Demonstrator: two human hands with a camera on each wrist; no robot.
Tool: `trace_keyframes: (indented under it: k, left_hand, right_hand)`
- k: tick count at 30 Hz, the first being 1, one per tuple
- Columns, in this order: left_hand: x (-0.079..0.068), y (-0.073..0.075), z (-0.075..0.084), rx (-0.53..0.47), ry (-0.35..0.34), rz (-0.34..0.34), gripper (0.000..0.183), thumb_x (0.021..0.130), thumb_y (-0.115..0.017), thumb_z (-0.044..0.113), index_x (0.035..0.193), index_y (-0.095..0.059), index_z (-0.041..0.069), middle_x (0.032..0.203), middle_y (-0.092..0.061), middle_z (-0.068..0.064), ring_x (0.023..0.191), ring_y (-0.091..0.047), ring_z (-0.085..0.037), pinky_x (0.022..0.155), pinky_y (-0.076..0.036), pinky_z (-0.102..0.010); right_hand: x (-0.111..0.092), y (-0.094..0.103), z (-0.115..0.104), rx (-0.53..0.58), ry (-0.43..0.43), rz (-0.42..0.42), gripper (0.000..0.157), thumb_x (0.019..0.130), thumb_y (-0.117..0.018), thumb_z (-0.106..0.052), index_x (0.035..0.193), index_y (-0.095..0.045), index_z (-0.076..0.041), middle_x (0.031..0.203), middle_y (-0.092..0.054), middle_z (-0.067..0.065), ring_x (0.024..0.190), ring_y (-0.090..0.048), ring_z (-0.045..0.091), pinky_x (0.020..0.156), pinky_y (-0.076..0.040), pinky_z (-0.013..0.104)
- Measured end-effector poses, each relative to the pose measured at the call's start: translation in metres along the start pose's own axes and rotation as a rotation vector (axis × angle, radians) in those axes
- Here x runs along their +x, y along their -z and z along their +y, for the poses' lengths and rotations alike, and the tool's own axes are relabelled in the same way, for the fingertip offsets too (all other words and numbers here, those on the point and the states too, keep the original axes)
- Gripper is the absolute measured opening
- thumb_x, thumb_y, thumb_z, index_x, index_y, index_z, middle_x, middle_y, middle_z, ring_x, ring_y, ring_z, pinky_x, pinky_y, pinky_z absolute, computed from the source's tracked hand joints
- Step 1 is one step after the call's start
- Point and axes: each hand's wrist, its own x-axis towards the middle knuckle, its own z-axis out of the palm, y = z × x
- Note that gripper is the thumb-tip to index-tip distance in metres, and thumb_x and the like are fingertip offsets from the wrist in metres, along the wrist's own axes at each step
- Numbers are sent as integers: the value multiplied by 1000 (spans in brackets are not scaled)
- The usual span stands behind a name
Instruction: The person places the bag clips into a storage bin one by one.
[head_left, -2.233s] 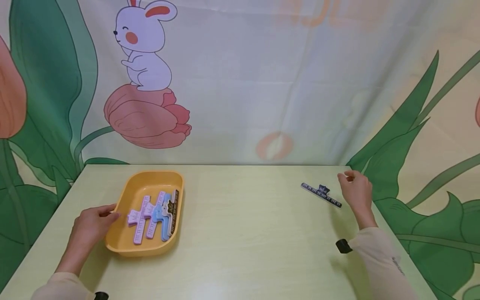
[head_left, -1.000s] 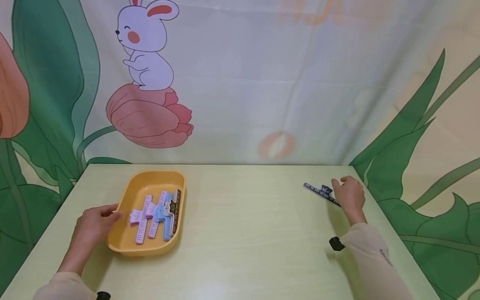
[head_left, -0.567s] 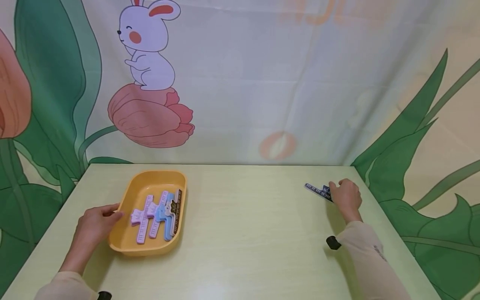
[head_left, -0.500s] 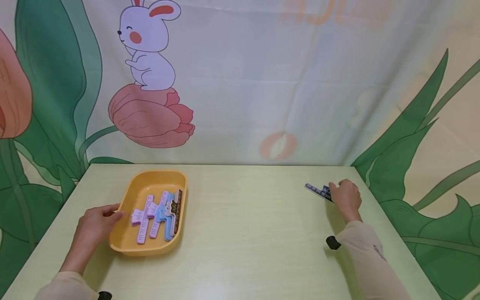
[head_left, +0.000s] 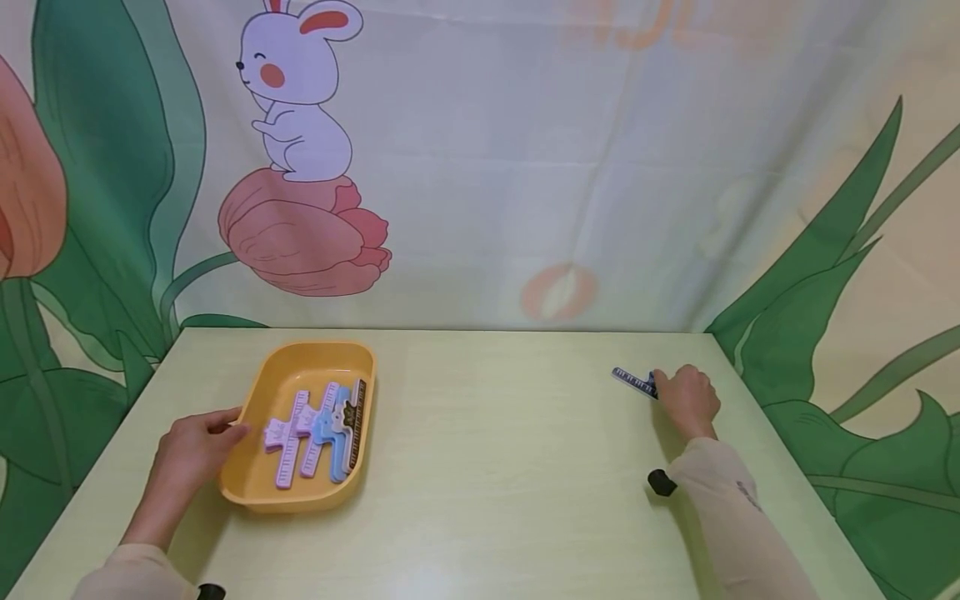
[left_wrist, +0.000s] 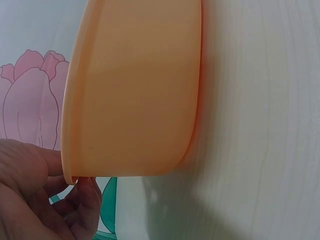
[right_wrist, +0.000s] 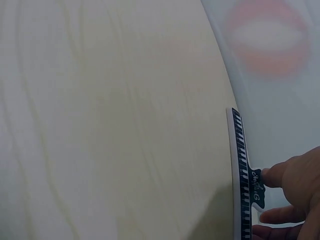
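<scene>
At the right of the table my right hand [head_left: 687, 402] pinches the small handle of a long black sheet-music clip [head_left: 633, 382] printed with white piano keys. In the right wrist view my thumb is on the handle of this clip [right_wrist: 243, 180], with the other fingers at its lower side. My left hand [head_left: 197, 446] grips the left rim of a yellow plastic tray [head_left: 243, 492] between thumb and fingers. Inside the tray lie several similar clips: lilac clips [head_left: 287, 450] on the left, a blue clip [head_left: 338, 433], and a dark clip [head_left: 358, 421] against the right wall.
The pale wooden table [head_left: 487, 467] lies between the tray and the right hand. A fabric backdrop [head_left: 465, 167] with a rabbit and flowers hangs right behind the table's far edge.
My right hand has come down leftward onto the black clip, which it now covers partly. My left hand keeps its hold on the tray. The whole view has shifted slightly.
</scene>
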Motion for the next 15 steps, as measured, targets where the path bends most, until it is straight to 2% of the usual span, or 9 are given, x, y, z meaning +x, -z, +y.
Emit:
trace_keyframes:
  k: [15]
  left_hand:
    - [-1,0,0,8,-4,2,54,107,-56,24,147,-45,-10,144,-47,-39,114,-58,-46,87,-53,-49]
  right_hand:
    - [6,-10,-6,-24,-29,-16,52,100,-59,-48,72,-51,-5,73,-53,13,70,-54,31,62,-43,44]
